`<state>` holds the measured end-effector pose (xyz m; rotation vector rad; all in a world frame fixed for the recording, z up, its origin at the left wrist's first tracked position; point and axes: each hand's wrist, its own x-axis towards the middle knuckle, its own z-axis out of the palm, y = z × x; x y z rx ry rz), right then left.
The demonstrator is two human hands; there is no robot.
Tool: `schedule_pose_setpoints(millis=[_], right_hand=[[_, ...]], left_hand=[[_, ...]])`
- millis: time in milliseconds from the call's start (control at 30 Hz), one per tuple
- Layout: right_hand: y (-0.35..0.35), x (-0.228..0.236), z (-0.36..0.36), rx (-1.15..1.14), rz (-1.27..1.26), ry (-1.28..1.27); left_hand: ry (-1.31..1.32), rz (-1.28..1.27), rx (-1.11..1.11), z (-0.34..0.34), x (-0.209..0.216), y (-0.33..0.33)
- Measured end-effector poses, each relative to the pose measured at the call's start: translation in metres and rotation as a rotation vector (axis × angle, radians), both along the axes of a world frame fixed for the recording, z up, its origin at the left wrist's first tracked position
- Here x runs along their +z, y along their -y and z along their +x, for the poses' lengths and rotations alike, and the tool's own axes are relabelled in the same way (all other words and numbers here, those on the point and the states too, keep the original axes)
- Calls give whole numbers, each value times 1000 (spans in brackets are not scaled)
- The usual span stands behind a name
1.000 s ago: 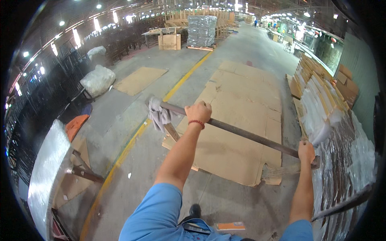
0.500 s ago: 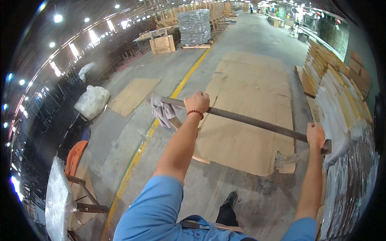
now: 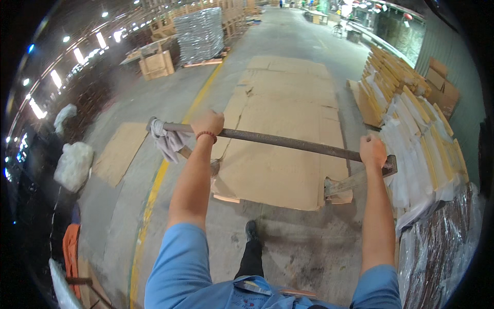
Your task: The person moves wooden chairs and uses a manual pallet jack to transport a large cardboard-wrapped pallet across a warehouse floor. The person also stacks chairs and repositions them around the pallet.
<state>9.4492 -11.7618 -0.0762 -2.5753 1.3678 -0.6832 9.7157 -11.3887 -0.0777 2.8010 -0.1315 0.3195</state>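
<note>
Left hand (image 3: 207, 123) and right hand (image 3: 372, 150) are closed around the bar (image 3: 288, 142); a cloth (image 3: 169, 141) hangs at its left end.

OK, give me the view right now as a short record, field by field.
Left hand: closed on the dark bar, nearer its left end
Right hand: closed on the same bar, near its right end
Bar's left end: grey cloth hanging over it
Ahead of bar: flat brown cardboard
Floor, left of cardboard: yellow line
Far left: white plastic bundle
Right side: stacked pieces with white wrapping
Background: wrapped grey stack
</note>
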Motion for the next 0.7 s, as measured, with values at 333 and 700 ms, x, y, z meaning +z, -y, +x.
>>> schedule_pose_setpoints(millis=[333, 700], right_hand=[[165, -10, 241, -106, 5, 16], [356, -5, 548, -79, 116, -99]], left_hand=[[-48, -49, -81, 240, -7, 172], [67, -72, -75, 543, -16, 345]])
